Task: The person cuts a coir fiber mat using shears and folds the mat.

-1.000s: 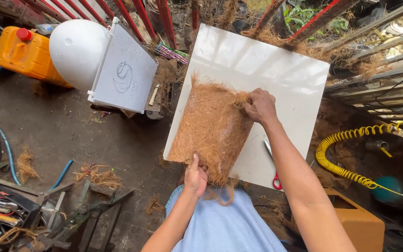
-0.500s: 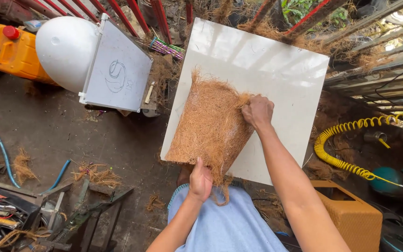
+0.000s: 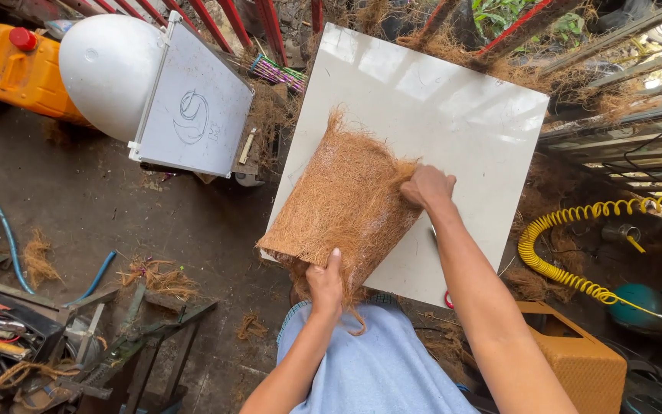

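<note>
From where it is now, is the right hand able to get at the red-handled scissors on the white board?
Probably yes. The scissors lie on the white board just below the right forearm, apart from the fibre mat. But the right hand is gripping the mat's edge and would have to let go first.

A brown fibre mat [image 3: 346, 203] lies on the white square board [image 3: 469, 115]. The left hand [image 3: 326, 281] grips the mat's near edge, at the board's near side; the right hand [image 3: 427, 186] presses its right edge. Left of the board – a white dome [image 3: 105, 69] and an orange canister [image 3: 17, 65]. Right of the board – a yellow coiled hose [image 3: 568, 245].
</note>
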